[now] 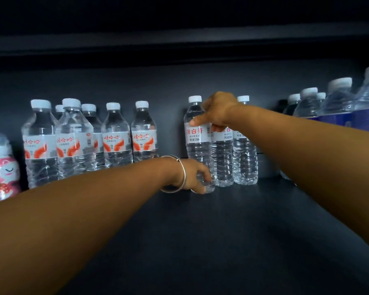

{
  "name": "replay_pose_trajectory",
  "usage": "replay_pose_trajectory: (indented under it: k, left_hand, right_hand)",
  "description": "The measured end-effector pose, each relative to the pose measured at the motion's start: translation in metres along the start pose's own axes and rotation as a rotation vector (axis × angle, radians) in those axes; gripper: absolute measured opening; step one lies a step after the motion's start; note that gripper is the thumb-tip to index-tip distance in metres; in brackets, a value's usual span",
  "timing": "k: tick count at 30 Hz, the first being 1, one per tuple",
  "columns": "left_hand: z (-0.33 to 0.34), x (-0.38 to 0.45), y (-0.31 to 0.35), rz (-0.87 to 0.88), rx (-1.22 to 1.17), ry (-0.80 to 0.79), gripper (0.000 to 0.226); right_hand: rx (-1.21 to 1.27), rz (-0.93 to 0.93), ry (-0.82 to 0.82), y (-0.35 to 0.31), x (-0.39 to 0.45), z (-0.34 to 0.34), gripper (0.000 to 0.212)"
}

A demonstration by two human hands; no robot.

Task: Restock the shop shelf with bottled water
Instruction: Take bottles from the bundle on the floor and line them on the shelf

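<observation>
Three clear water bottles with white labels and red lettering stand side by side at the back of the dark shelf point(222, 231). My left hand point(195, 177), a silver bangle on its wrist, grips the base of the leftmost bottle point(197, 143). My right hand point(216, 111) reaches over and holds the upper part of the middle bottle point(222, 158), thumb pressed on the leftmost bottle's label. The third bottle point(244, 145) stands free to the right.
Several water bottles with orange-winged labels point(115, 137) are grouped at the left, beside a pink drink bottle point(2, 167) at the far left. Blue-labelled bottles point(337, 103) line the right side. A gap separates the left group from the held bottles.
</observation>
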State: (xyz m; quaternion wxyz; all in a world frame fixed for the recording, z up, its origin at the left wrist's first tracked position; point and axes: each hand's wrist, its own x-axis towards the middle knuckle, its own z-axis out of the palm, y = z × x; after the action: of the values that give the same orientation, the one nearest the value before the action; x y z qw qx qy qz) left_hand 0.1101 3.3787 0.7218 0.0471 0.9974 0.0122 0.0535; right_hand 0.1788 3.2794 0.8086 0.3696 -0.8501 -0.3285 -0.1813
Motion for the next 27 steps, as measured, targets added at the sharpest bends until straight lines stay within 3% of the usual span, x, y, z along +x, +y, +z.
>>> replay_pose_trajectory:
  k: [8,19,23,27]
  left_hand:
    - [0.002,0.015,0.001,-0.025,0.178,-0.07,0.049]
    - [0.01,0.026,0.001,-0.03,0.267,-0.085,0.054]
    - [0.009,0.024,0.004,-0.037,0.281,-0.104,0.055]
    - [0.007,0.018,0.012,-0.039,0.313,-0.11,0.053]
  right_hand:
    - [-0.013,0.054,0.033,0.006,0.011,0.01,0.029]
    - [-0.111,-0.013,0.045,0.019,0.01,0.019,0.035]
    - [-0.09,-0.116,0.052,0.023,-0.006,0.018,0.021]
    - [-0.373,-0.214,-0.048,0.036,-0.03,0.013,0.011]
